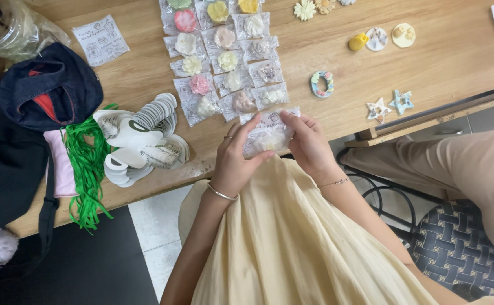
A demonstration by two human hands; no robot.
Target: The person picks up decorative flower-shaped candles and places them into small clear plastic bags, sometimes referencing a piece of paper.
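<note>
While both hands pinch a clear packet [266, 135], bagged flowers [224, 53] lie beyond.

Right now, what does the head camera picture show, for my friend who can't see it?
Two hands, left hand and right hand, hold a small clear packet with a pale flower shape inside, over a wooden table. Rows of similar packets lie beyond.

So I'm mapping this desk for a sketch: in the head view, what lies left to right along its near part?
Denim bag → green ribbon strands → stack of round white tags → clear packet held in both hands → two star-shaped pieces.
</note>
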